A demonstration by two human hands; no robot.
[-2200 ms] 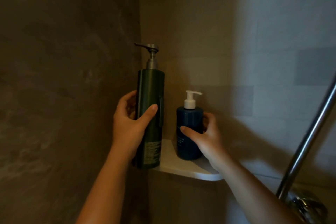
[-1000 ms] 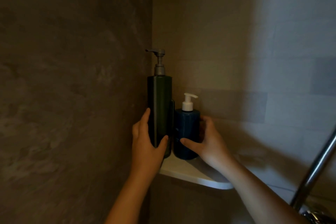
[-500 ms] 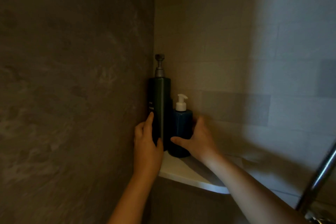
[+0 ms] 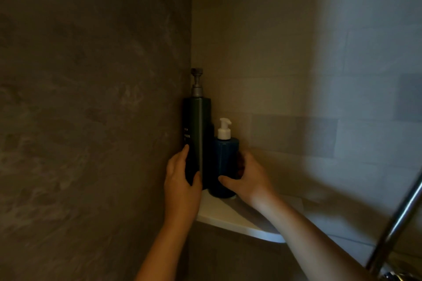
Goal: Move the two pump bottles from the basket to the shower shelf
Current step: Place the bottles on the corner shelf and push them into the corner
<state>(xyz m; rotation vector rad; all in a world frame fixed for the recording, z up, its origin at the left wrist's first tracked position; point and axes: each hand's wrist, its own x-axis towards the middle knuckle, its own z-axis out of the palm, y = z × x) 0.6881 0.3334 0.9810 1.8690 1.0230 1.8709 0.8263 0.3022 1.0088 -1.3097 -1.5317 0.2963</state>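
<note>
A tall dark green pump bottle point(image 4: 198, 125) with a grey pump stands upright deep in the wall corner on the white corner shelf point(image 4: 230, 217). My left hand point(image 4: 181, 180) is wrapped around its lower part, thumb on the front. Right beside it, touching, stands a short dark blue pump bottle point(image 4: 226, 157) with a white pump. My right hand point(image 4: 247, 177) grips its lower half from the right, thumb across the front. The basket is out of view.
Dark stone wall on the left and light tiled wall on the right meet at the corner behind the bottles. A slanted chrome shower pipe point(image 4: 397, 219) runs along the right edge, with a chrome fitting at the bottom right.
Both bottles have been pushed back into the corner and now stand side by side on the shelf. The green bottle went from held in front of the shelf to resting on it, its spout turned.
</note>
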